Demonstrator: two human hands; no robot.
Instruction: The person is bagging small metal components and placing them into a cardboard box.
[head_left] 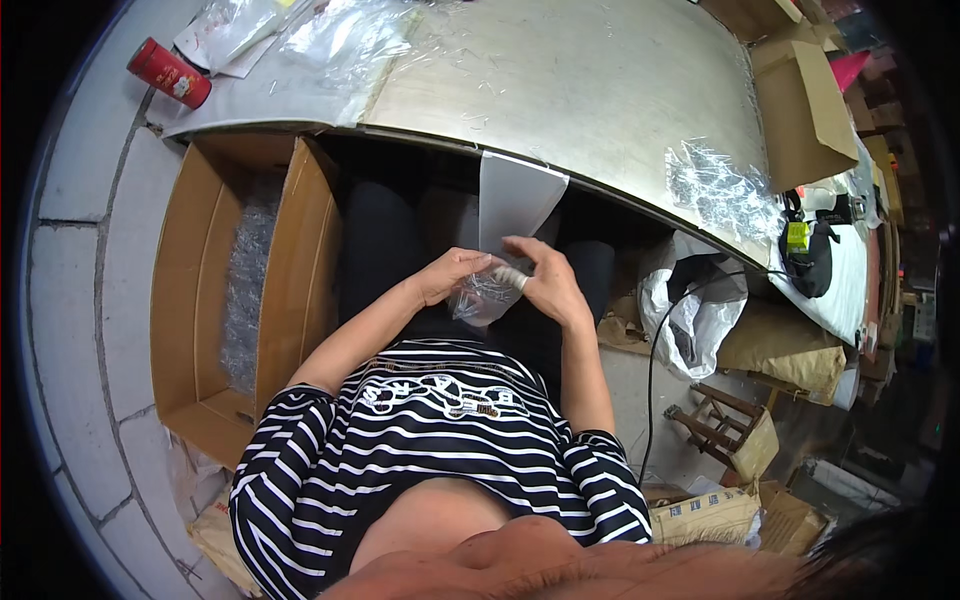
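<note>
Over my lap, my left hand (pixel 455 275) pinches the upper edge of a small clear plastic bag (pixel 478 308) with thin, shiny pieces in it; their kind is too small to tell. My right hand (pixel 553 288) is close on the bag's other side, its fingers spread and a pale wrap round one of them. That wrapped finger points at the bag's mouth; whether it touches the bag I cannot tell. A white panel (pixel 518 195) slants from the table's edge down toward my hands. On the metal-topped table (pixel 560 80) lies a heap of thin clear pieces (pixel 715 185).
An open cardboard box (pixel 205 290) with many small clear packets stands at my left. A red can (pixel 169 73) sits beyond it, beside clear plastic bags (pixel 350 40). To the right are a white plastic sack (pixel 692 320), a hanging black cable (pixel 652 385) and a wooden stool (pixel 728 425).
</note>
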